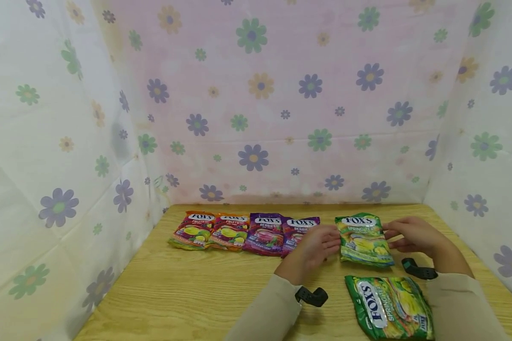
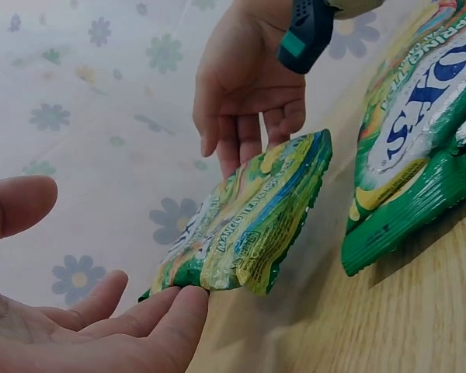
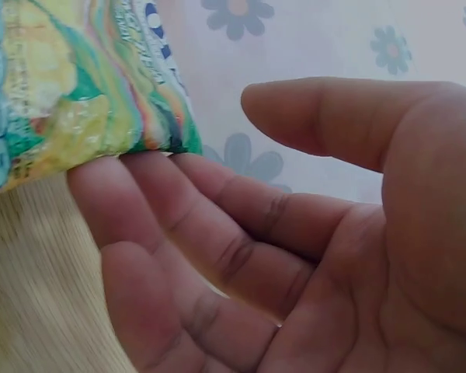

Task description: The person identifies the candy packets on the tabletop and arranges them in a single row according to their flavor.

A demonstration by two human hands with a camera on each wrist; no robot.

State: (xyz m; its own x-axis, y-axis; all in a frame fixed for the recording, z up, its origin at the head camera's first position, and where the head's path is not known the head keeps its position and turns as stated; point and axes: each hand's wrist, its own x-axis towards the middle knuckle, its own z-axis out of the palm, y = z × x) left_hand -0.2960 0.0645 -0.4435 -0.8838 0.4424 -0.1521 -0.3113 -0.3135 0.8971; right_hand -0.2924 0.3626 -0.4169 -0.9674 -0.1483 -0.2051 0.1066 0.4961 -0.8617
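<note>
A green Fox's Spring Tea candy bag [image 1: 363, 240] lies at the right of the table between both hands, its print facing up. My left hand [image 1: 315, 246] touches its left edge with the fingertips; in the left wrist view the thumb stands well away from the bag [image 2: 252, 214]. On the opposite edge rest the fingertips of my right hand [image 1: 419, 235], palm up, with the thumb raised clear in the right wrist view. Neither hand pinches the bag. Closer to me, a second green Spring Tea bag [image 1: 394, 305] lies turned sideways, beside the right forearm.
To the left, two red-orange Fox's Fruits bags [image 1: 192, 230] [image 1: 229, 232] and two purple Berries bags [image 1: 264, 234] [image 1: 293, 232] form a row, the last partly behind my left hand. Flowered cloth walls [image 1: 281, 109] enclose the wooden table [image 1: 187, 289] at the back and sides.
</note>
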